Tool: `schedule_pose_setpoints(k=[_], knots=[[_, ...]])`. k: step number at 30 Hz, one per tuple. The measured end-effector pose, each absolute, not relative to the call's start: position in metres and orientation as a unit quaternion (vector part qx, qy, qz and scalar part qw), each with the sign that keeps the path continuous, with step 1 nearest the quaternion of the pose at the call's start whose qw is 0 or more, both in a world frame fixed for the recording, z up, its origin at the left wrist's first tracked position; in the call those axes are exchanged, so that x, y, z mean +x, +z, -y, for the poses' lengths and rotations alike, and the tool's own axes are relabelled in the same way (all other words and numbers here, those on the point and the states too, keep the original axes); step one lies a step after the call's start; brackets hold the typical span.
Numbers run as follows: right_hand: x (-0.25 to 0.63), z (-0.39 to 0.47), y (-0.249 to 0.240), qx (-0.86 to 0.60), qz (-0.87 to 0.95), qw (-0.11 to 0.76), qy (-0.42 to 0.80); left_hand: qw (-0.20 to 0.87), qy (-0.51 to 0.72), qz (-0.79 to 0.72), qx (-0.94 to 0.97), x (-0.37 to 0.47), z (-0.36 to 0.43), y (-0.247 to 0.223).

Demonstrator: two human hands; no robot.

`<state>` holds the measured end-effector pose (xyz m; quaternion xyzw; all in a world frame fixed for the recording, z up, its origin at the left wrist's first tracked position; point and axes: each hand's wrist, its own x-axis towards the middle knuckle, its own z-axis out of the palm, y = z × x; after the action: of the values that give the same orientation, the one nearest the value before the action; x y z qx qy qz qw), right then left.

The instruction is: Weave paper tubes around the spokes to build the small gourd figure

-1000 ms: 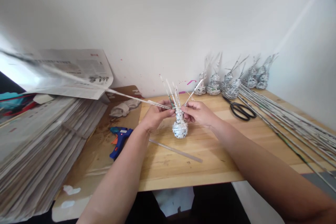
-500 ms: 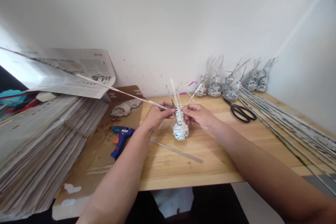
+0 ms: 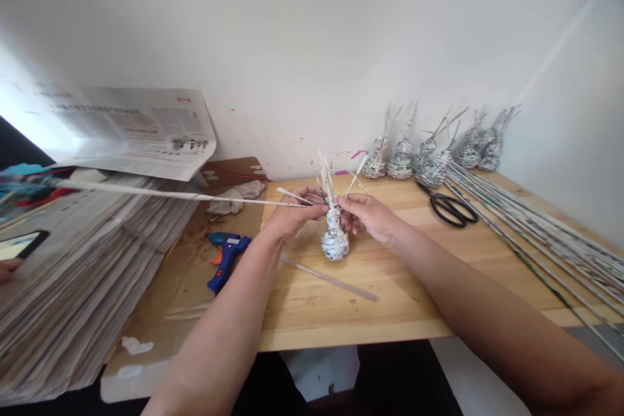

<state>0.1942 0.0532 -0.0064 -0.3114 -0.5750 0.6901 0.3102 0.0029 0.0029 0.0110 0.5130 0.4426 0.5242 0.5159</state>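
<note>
A small gourd-shaped figure woven from rolled newspaper [image 3: 335,246] stands upright over the wooden table, its loose paper ends pointing up. My left hand [image 3: 298,213] pinches its narrow neck from the left, along with a long rolled paper strip [image 3: 219,199] that stretches far out to the left. From the right side, my right hand [image 3: 363,213] is closed on the neck, thumb and forefinger near a paper end that leans right. Fingers behind the neck are partly hidden. A clear glue stick [image 3: 331,277] lies on the table in front of the figure.
Left are a blue glue gun [image 3: 228,261] on cardboard, a tall newspaper stack [image 3: 97,273] and a propped newspaper sheet [image 3: 146,130]. Another person's hand [image 3: 7,270] holds a phone [image 3: 24,244]. Right lie black scissors [image 3: 453,210], long paper rolls [image 3: 526,234] and several finished-looking woven gourds [image 3: 400,161].
The long paper strip has swung downward at its left end and now runs nearly level. A hand with a phone has appeared at the far left. My hands stay at the neck.
</note>
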Motion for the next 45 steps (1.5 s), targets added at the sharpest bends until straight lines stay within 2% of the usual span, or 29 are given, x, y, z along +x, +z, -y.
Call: schedule_pose_setpoints(k=[6, 22, 30, 39, 45], knots=[[0.19, -0.053, -0.007, -0.33, 0.54, 0.31, 0.709, 0.549, 0.503, -0.441, 0.501, 0.002, -0.002, 0.012], [0.189, -0.049, -0.009, -0.326, 0.555, 0.312, 0.699, 0.52, 0.494, -0.457, 0.526, 0.002, 0.0, 0.017], [0.191, -0.054, -0.009, -0.308, 0.503, 0.32, 0.741, 0.603, 0.477, -0.389, 0.508, -0.009, 0.004, 0.022], [0.194, -0.058, -0.01, -0.294, 0.476, 0.28, 0.78, 0.553, 0.478, -0.382, 0.566, -0.011, -0.002, 0.017], [0.194, -0.056, -0.01, -0.269, 0.474, 0.257, 0.798, 0.551, 0.514, -0.399, 0.523, -0.004, -0.004, 0.015]])
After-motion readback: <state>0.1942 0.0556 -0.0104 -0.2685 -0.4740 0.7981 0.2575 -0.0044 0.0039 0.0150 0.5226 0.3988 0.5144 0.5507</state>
